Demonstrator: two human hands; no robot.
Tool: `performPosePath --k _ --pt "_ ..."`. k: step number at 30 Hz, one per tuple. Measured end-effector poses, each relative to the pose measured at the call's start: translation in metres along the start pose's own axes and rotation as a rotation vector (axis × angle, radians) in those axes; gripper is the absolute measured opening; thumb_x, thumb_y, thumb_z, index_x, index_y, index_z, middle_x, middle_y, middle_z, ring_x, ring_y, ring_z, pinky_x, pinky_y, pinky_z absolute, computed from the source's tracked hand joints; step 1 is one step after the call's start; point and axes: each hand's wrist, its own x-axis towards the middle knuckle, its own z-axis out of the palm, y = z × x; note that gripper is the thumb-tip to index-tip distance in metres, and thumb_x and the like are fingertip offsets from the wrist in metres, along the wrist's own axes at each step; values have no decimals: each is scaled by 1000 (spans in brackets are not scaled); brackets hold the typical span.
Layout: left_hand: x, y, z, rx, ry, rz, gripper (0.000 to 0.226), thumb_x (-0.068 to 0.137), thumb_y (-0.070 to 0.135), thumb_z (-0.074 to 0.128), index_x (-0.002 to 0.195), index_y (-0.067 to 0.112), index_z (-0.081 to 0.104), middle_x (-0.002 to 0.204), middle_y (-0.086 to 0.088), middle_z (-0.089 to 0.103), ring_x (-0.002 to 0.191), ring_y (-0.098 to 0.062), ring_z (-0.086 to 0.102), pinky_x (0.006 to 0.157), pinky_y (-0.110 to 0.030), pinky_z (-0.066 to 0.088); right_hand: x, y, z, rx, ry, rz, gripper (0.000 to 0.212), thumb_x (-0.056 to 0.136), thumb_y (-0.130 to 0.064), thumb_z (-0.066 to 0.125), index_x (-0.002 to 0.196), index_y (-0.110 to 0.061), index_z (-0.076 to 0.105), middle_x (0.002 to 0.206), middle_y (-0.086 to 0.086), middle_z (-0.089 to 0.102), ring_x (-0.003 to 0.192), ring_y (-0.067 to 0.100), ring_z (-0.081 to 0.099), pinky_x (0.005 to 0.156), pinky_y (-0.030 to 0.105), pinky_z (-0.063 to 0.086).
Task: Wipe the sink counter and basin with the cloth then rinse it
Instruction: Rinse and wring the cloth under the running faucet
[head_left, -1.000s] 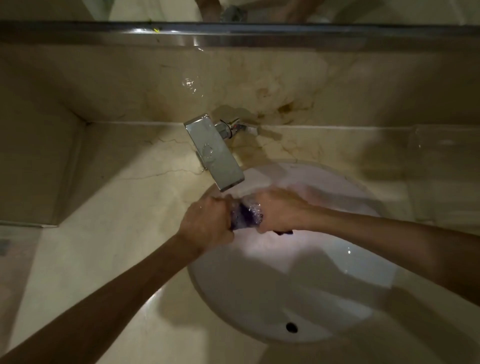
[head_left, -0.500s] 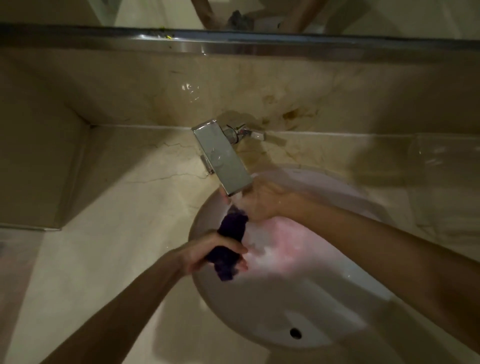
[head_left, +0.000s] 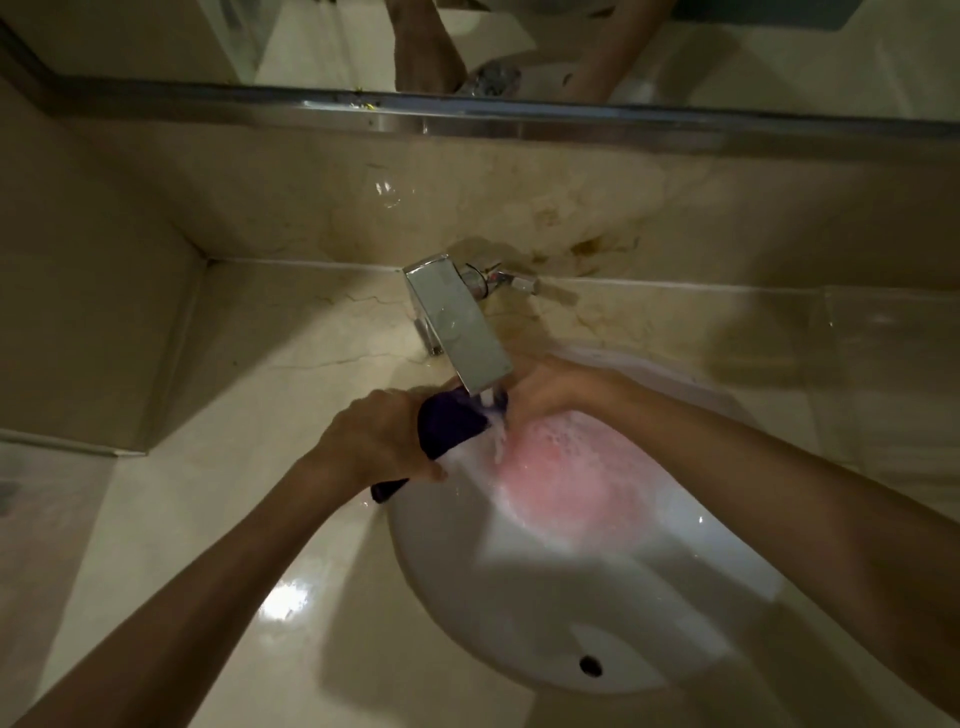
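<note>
A dark purple cloth (head_left: 451, 426) is bunched under the spout of the chrome faucet (head_left: 457, 327), with water running onto it. My left hand (head_left: 379, 441) grips the cloth's lower end, and a tail of it pokes out below my palm. My right hand (head_left: 550, 389) holds the cloth's upper end right beside the spout; its fingers are partly hidden. Both hands are over the back left of the white basin (head_left: 519, 613). Pink foamy water (head_left: 571, 467) lies in the basin below my right wrist.
The beige marble counter (head_left: 249, 415) surrounds the basin and shines wet at the front left. The overflow hole (head_left: 590, 665) sits in the basin's near wall. A mirror with a metal frame (head_left: 467, 114) runs along the back wall. The faucet handle (head_left: 498, 280) points right.
My left hand has risen from the basin's left rim back up to the spout, carrying the cloth's lower end. The cloth now lies bunched under the running water between both hands.
</note>
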Motion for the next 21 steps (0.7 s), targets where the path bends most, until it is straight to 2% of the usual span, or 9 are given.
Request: performPosePath --k 3,4,7,10,12,14,16,19,21 --pt "3 4 -5 82 59 3 73 59 43 81 126 36 52 89 11 63 77 -14 58 62 -27 44 -4 5 1 97 81 -39 18 84 -23 73 83 -26 55 81 0 59 81 29 64 74 39 59" --pt "5 8 -5 98 72 10 69 60 40 80 123 33 53 91 9 63 78 -16 60 61 -27 43 -7 10 1 111 81 -27 19 85 -16 74 93 -22 58 88 0 60 86 27 63 74 31 59" --pt "15 21 -4 170 75 52 56 64 34 79 115 21 58 101 -1 67 78 -20 59 63 -29 42 -23 27 -10 95 108 -46 57 73 -13 87 121 -17 57 105 -1 63 92 17 61 62 11 46" --pt "24 36 0 131 81 28 48 68 30 79 110 12 64 107 -8 67 90 -25 65 72 -30 48 -38 44 -19 77 142 -25 69 66 -17 89 122 -32 53 110 -8 63 99 15 62 73 20 52" --pt "33 43 0 -109 -37 -55 37 72 21 78 105 9 66 103 -9 69 93 -26 67 79 -28 55 -47 58 -19 91 134 5 68 65 -19 89 118 -39 51 113 -9 64 102 16 64 82 33 57" --pt "41 49 -8 -713 -402 -163 16 76 15 69 89 16 59 83 -7 66 73 -20 66 65 -20 57 -59 68 -19 111 149 24 67 63 -24 90 114 -43 51 113 -11 66 101 14 66 85 39 59" --pt "52 49 -5 -985 -555 -59 20 72 26 65 86 22 50 76 -1 61 71 -16 63 63 -19 53 -67 75 -17 137 154 17 65 60 -30 90 113 -45 54 112 -14 67 99 12 66 86 44 59" --pt "65 42 7 -473 -428 -10 62 63 26 83 119 25 56 116 -1 64 114 -21 58 91 -22 48 -72 82 -12 145 146 14 62 61 -34 85 113 -47 54 108 -14 68 95 13 68 84 45 60" --pt "62 46 5 -139 -472 30 83 59 45 83 133 27 50 132 -2 57 124 -24 52 107 -33 41 -70 81 -8 189 116 0 58 67 -24 85 112 -43 54 108 -8 67 94 16 68 80 38 62"
